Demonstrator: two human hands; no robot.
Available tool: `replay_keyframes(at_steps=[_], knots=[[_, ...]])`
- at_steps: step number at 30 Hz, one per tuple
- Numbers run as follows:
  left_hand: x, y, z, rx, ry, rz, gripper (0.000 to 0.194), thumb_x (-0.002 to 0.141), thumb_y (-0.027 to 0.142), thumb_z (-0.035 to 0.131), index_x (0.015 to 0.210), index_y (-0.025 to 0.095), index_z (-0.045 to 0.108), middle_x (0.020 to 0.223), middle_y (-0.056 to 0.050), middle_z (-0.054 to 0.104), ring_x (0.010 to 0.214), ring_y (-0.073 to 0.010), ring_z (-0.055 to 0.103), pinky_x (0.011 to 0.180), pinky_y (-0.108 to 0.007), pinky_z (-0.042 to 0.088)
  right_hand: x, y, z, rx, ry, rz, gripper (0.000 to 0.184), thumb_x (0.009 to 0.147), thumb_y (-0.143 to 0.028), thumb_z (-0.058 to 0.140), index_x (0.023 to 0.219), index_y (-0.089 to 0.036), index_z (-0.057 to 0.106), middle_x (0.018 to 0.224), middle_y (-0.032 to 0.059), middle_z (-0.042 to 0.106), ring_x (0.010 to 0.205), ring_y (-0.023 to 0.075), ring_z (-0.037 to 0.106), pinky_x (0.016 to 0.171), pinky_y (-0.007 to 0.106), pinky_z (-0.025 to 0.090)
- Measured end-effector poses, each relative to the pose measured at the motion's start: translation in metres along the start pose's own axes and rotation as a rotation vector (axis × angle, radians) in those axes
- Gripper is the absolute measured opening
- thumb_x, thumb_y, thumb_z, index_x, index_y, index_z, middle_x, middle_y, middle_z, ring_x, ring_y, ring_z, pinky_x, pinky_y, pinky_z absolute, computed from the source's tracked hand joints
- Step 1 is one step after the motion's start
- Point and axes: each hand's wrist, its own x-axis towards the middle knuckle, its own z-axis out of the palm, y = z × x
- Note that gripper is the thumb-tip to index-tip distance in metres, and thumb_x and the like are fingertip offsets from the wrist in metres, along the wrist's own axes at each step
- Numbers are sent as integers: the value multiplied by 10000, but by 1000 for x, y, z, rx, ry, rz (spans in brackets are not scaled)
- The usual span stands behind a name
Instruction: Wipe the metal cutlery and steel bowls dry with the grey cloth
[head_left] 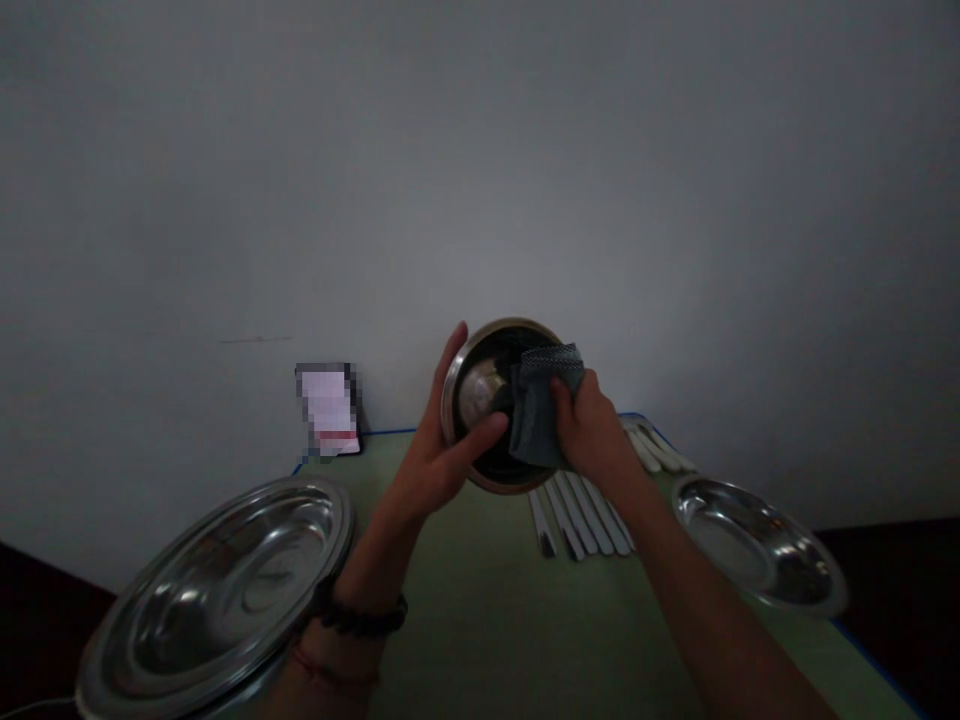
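Note:
My left hand point(439, 450) grips a small steel bowl point(480, 395) by its rim and holds it up, tilted toward me, above the green table point(480, 610). The thumb lies inside the rim and the fingers wrap behind it. Pressed into the bowl is a folded grey cloth point(541, 400), pinched in my right hand point(596, 430). A dark bead bracelet circles my left wrist.
A large steel plate point(225, 590) sits at the table's left front corner, another steel plate point(757, 540) at the right. Several pieces of cutlery point(577, 515) lie side by side under the bowl. A blurred card point(328, 410) leans against the white wall.

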Motion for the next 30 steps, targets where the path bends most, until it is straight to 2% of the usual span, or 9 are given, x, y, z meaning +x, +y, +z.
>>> replay_keyframes(at_steps=[3,6,8,11,14,16,19,26,30], knots=[[0,2,-11,-66,-69,-95,729,758,170,665,1378,369,337,1349,18,512,1279,-270,417,1100,-427,283,0,1,-3,-44,-82,-105,192,908,-366,297,875,-200,388,854,132,624,772,257,605,609,312,367],[0,3,-25,-104,-218,-245,748,739,162,675,1384,342,342,1339,-7,527,1256,-302,441,1100,-468,258,-1,1,-6,-93,-138,-252,194,907,-369,314,876,-199,401,839,107,616,764,243,596,608,300,364],[0,2,-30,-115,-245,-280,735,754,188,661,1394,328,329,1351,-15,515,1264,-314,427,1101,-490,239,-2,0,-8,-118,-129,-279,206,908,-376,318,881,-197,415,825,97,615,750,237,591,597,294,355],[1,-2,-25,-98,-160,-187,712,793,257,628,1412,333,283,1401,-6,458,1311,-306,359,1116,-488,199,-2,-3,-7,-109,-32,-179,248,917,-392,297,901,-185,434,805,105,624,735,245,593,580,296,340],[1,-5,-11,-19,-69,-35,862,758,256,679,1435,379,159,1448,18,389,1337,-291,314,1125,-469,195,-2,-5,-4,-92,55,-29,297,926,-394,261,945,-165,449,840,138,640,764,263,604,587,305,344],[0,-7,-4,11,-19,26,906,750,222,690,1435,393,124,1422,23,425,1321,-277,347,1122,-457,217,-2,-5,-2,-112,26,22,313,927,-395,255,963,-160,458,857,150,646,770,266,610,590,308,348],[0,-7,-2,-44,55,58,742,791,189,632,1404,374,257,1328,23,528,1262,-262,435,1107,-450,262,-2,-5,-3,-162,-75,13,305,928,-384,258,958,-157,460,847,147,648,767,260,616,591,301,348],[-1,-9,-21,-213,-224,-221,727,708,118,665,1354,312,394,1312,-12,548,1249,-301,448,1105,-477,259,-2,-3,-19,-255,-168,-238,195,913,-345,331,916,-185,441,817,101,644,737,232,606,581,276,331],[-1,-11,-11,-290,-164,-134,679,774,193,622,1383,314,347,1329,-14,532,1256,-277,443,1096,-454,287,-2,-6,-22,-297,-28,-171,272,904,-418,335,884,-188,479,768,100,646,692,242,598,552,281,297]])
